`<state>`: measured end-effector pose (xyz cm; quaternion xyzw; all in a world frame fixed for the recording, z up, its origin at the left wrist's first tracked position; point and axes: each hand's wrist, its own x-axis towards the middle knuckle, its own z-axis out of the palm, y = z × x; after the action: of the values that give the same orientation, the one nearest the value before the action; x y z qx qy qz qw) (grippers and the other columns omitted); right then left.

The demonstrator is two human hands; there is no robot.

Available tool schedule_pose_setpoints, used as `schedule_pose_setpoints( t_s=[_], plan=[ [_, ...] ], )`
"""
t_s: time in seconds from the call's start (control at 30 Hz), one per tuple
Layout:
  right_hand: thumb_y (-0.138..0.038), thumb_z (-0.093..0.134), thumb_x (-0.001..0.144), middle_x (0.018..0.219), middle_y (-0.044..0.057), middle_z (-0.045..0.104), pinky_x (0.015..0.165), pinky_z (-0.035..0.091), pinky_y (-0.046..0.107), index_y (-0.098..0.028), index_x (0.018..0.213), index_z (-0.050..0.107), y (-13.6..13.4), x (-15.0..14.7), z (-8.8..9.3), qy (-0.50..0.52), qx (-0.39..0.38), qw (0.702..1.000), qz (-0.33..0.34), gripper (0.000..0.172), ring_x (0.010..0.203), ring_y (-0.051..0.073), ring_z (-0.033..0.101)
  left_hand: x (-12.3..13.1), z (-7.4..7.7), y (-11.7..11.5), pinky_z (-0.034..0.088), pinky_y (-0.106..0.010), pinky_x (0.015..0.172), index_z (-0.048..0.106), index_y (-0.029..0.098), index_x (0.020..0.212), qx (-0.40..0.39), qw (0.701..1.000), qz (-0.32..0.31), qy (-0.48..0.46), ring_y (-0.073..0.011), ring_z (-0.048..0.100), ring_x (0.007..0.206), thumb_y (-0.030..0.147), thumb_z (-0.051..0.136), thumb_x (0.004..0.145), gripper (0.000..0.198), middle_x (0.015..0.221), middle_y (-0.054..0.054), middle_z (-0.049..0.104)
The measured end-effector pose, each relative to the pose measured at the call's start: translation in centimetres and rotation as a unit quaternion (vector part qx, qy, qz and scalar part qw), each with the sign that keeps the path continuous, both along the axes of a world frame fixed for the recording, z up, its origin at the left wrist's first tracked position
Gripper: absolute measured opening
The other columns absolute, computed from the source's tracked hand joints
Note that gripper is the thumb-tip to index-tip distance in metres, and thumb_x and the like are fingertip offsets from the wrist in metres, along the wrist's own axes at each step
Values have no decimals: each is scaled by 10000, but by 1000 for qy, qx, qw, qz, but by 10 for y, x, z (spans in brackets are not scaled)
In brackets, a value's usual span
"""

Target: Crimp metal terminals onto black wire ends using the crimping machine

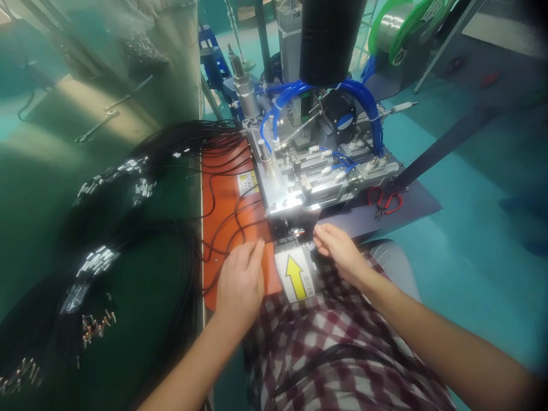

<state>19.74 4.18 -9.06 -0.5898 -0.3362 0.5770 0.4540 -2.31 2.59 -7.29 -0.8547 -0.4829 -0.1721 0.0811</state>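
Cable end (pixel 298 233), bright-tipped, one: at the near edge of the metal machine (pixel 278 200), between the two hands, close to the right fingertips.

Left hand (pixel 240 282): over the orange board (pixel 272 271), fingers bent and drawn together; from where I stood, I could not tell whether they pinched a cable.

Right hand (pixel 336 248): fingers curled in, thumb against them; whether anything small sat inside, I could not tell.

Label (pixel 294 277), white with yellow arrow: just below the cable end, between the hands.

Black cables (pixel 184 134), in bundles: spread across the table at left, several running over the board.

Pliers (pixel 379 212), red-handled: beside the machine, at right.

Spool (pixel 396 25), green-rimmed, silver wire: beyond.
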Motion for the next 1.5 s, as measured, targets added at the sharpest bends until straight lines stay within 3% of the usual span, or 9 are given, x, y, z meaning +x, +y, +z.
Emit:
schedule_pose_setpoints(
  t_s=[0.2, 0.43, 0.57, 0.8, 1.17, 1.37, 1.5],
  plan=[
    [-520, 612, 788, 579, -61, 406, 494, 266, 250, -207, 618, 419, -36, 23, -14, -28, -43, 998, -32, 406, 486, 84, 298, 1, -1, 0, 517, -381, 785, 547, 116, 1247, -3, 1000, 12, -14, -253, 558, 946, 37, 399, 872, 411, 1026, -137, 610],
    [-591, 599, 721, 549, -60, 362, 495, 245, 264, -226, 576, 397, -81, 32, -52, -48, -87, 994, -53, 442, 479, 101, 277, -1, -1, -3, 531, -385, 791, 558, 141, 1253, -25, 999, 16, -34, -245, 568, 942, 69, 389, 892, 406, 1036, -126, 620],
    [-631, 601, 655, 528, -54, 366, 488, 227, 265, -234, 556, 395, -102, 33, -67, -53, -117, 991, -45, 458, 463, 101, 271, -1, 1, 10, 537, -381, 823, 565, 136, 1244, -35, 998, 20, -54, -247, 567, 1012, 82, 391, 892, 396, 1110, -133, 617],
    [-625, 611, 608, 505, -49, 391, 491, 248, 258, -228, 539, 403, -115, 24, -66, -53, -131, 990, 2, 454, 460, 103, 294, -6, 11, 50, 509, -373, 929, 625, 125, 1152, -78, 993, 8, -84, -221, 552, 1073, 74, 379, 882, 369, 1146, -114, 615],
    [-654, 602, 597, 439, -75, 367, 449, 155, 237, -229, 559, 364, -133, -2, -74, -30, -126, 982, 139, 489, 404, 72, 229, -8, 11, 51, 521, -387, 907, 647, 137, 1131, -89, 991, 6, -96, -221, 567, 1024, 41, 370, 858, 401, 1092, -107, 617],
    [-591, 570, 693, 487, -72, 400, 470, 227, 235, -226, 630, 379, -138, -23, -75, -42, -97, 971, 215, 416, 450, 88, 312, -7, 11, 53, 509, -399, 911, 666, 148, 1086, -98, 989, 11, -110, -229, 563, 1012, 43, 370, 843, 397, 1065, -111, 581],
    [-415, 573, 774, 582, -46, 477, 529, 300, 236, -209, 684, 437, -139, -40, -62, -61, -65, 958, 273, 263, 542, 108, 402, -5, 12, 55, 507, -413, 899, 666, 145, 1067, -113, 986, 0, -122, -236, 565, 988, 44, 361, 837, 395, 1040, -115, 579]
  ],
)
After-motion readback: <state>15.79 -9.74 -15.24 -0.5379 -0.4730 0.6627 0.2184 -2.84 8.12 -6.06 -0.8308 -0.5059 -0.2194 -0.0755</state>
